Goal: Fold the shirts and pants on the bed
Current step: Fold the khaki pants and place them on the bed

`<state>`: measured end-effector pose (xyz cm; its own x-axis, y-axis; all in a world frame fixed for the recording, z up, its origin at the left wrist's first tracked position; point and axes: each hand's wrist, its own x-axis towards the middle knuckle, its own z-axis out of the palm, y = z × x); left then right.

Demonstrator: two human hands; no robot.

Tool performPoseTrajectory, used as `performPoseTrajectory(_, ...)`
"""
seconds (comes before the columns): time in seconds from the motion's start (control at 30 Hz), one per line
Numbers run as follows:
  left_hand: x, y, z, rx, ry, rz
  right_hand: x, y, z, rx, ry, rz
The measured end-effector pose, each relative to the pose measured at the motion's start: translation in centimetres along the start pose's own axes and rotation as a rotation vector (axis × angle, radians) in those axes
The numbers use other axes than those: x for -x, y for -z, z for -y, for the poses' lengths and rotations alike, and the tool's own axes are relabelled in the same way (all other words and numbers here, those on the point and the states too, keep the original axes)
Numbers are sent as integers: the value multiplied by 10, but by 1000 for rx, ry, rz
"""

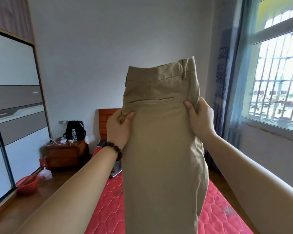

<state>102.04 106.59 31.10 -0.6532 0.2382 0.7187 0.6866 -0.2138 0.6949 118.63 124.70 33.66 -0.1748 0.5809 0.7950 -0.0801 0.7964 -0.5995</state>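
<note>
A pair of khaki pants [161, 141] hangs upright in front of me, waistband at the top and a back pocket slit facing me. The legs drop out of view at the bottom. My left hand [118, 129], with a dark bead bracelet at the wrist, pinches the pants' left edge just below the pocket. My right hand [200, 119] grips the right edge at about the same height. The pants are held above the bed's red quilted mattress [107, 210]. A grey garment [116, 171] lies partly hidden behind the pants.
A wooden nightstand [66, 154] with a black bag [74, 129] and a water bottle stands beside the headboard [107, 122]. A red basin [27, 184] sits on the floor by the sliding wardrobe [12, 107]. A barred window [277, 78] and curtain are on the right.
</note>
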Motion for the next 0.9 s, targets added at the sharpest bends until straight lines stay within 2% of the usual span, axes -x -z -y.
performPoseTrajectory(0.1,14,-14,27,-1,50,28,12,-6,-31,9,-63,44)
performPoseTrajectory(0.27,29,-43,107,-39,138,-17,38,-44,-104,63,-159,78)
performPoseTrajectory(0.4,30,-70,195,-91,226,-38,56,-96,-180,117,-240,97)
performPoseTrajectory(0.63,43,-126,388,-171,474,51,93,-200,-336,242,-446,242)
performPoseTrajectory(0.77,49,-149,476,-228,550,130,112,-245,-409,260,-534,311)
performPoseTrajectory(0.9,43,-179,542,-272,532,102,112,-283,-470,266,-564,343)
